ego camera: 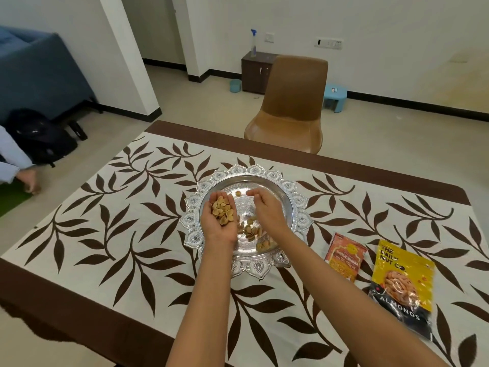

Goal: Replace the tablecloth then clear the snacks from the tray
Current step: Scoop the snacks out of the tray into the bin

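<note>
A: What covered the desk?

B: A cloth (111,234), flat and matte, cream with dark brown leaf sprays and a plain brown border. Its long axis ran from near left to far right across the view. A brown moulded chair (291,107) stood at the far edge.

A: And the tray?

B: The tray (297,200) sat in the middle of the cloth. It was round, so it had no long axis, made of shiny silver metal with an embossed, scalloped rim like petals and a shallow polished well.

A: Any packets?

B: Two lay flat on the cloth to the right of the tray, both glossy plastic. The almonds bag (402,284) was yellow over black, its long axis running near to far with the top pointing away. The orange pouch (344,256), smaller, lay just beside it, between it and the tray, tilted the same way.

A: The hands?

B: The left hand (221,215) was over the tray's left half, palm up and cupped, fingers (221,197) curled loosely round a heap of snacks (223,210), pointing away from the person. The right hand (264,207) hung over the tray's centre, palm turned inward, fingers (252,192) bent and drawn together at the tips. I could not tell whether they pinched anything.

A: The snacks themselves?

B: Small, tan, curved pieces like little shells. More of them (251,230) lay loose in the well near the front, and one piece (238,193) sat apart near the far side.
</note>
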